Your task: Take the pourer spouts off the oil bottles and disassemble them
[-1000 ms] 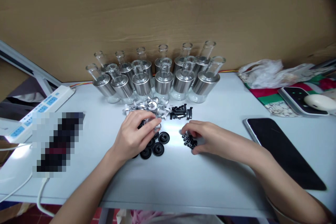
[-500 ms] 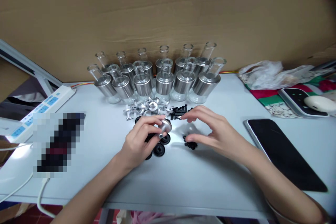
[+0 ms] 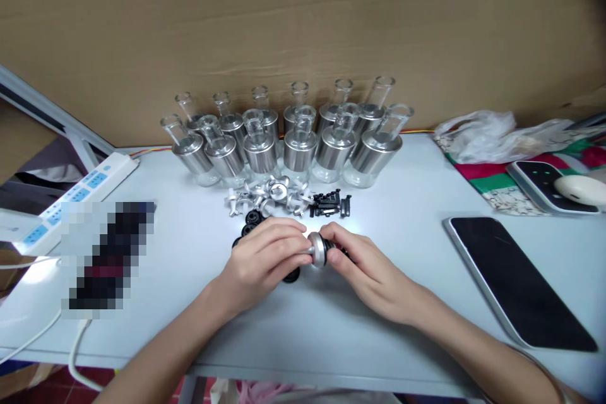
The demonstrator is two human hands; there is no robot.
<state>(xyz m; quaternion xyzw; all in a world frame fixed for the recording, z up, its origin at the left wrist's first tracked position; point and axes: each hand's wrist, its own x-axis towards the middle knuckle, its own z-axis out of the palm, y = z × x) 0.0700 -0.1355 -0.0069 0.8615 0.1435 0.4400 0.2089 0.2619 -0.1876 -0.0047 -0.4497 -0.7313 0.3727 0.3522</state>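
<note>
My left hand [image 3: 262,259] grips the thin stem of a silver metal spout cap [image 3: 317,249], its round disc turned to the right. Against the disc's far side, my right hand [image 3: 372,268] pinches a black ribbed stopper piece [image 3: 328,245] between thumb and fingers. Whether the two parts are joined, I cannot tell. Black round caps [image 3: 252,218] lie beside and partly under my left hand. Just beyond the hands are a heap of silver-and-white spout parts [image 3: 278,192] and a small pile of black narrow pieces [image 3: 327,203].
Several glass bottles with steel sleeves [image 3: 300,150] stand in two rows at the back. A large phone-like device [image 3: 516,281] lies at right, near a plastic bag [image 3: 492,136] and cloth. On the left are a power strip [image 3: 78,199] and a blurred-out dark device [image 3: 111,255].
My right hand has come down and left to meet the spout cap and now pinches a black piece against it. My left hand has turned the cap's disc to the right.
</note>
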